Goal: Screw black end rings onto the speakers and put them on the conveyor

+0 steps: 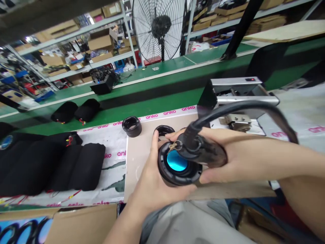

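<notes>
With the left hand [157,186], we are gripping a round black part [169,171], its fingers curving along the left side and its thumb lying along the near edge. With the right hand [228,144], we are holding a black tool [209,152] between thumb and fingers, its thick cable [241,105] arching beyond them. The tool is covering the part's right side, so we cannot tell where its tip is resting. Just inside the left fingers, a blue disc [177,161] is shining; we are judging it easily scratched, so the stiff outer wall is offering the safer hold. The part is probably feeling light and slightly slick. Just past the fingertips, an open ring [165,128] is sitting; farther left, another black ring [132,130] is standing on the cardboard sheet [134,169].
</notes>
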Action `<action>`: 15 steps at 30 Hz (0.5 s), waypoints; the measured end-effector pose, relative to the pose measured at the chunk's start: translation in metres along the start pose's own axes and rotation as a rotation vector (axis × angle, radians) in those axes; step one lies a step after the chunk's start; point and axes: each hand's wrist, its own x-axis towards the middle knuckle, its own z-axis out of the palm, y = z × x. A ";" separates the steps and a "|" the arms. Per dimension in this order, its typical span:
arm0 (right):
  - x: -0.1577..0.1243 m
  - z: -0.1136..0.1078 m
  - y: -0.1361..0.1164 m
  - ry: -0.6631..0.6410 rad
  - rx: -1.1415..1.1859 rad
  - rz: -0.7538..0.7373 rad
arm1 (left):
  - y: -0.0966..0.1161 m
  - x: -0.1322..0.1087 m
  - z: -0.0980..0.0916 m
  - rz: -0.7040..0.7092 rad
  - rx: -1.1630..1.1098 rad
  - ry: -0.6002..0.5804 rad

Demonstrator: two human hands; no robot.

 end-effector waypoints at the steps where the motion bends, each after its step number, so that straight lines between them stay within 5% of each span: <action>1: 0.001 -0.004 -0.001 -0.020 -0.002 -0.015 | 0.000 0.000 0.000 -0.013 -0.008 0.003; 5: -0.008 0.004 -0.005 0.212 0.032 0.068 | 0.000 0.001 0.001 -0.087 -0.024 0.019; 8: -0.021 0.034 0.003 0.468 0.081 0.237 | -0.001 0.001 0.002 -0.099 -0.075 0.028; 9: -0.025 0.046 0.007 0.506 0.041 0.187 | -0.001 0.001 0.003 -0.090 -0.101 0.026; 12: -0.028 0.074 0.018 0.562 -0.087 0.054 | -0.004 0.000 0.003 -0.056 -0.150 0.017; 15: -0.029 0.080 0.018 0.513 -0.136 0.142 | -0.004 -0.002 0.004 -0.060 -0.128 0.010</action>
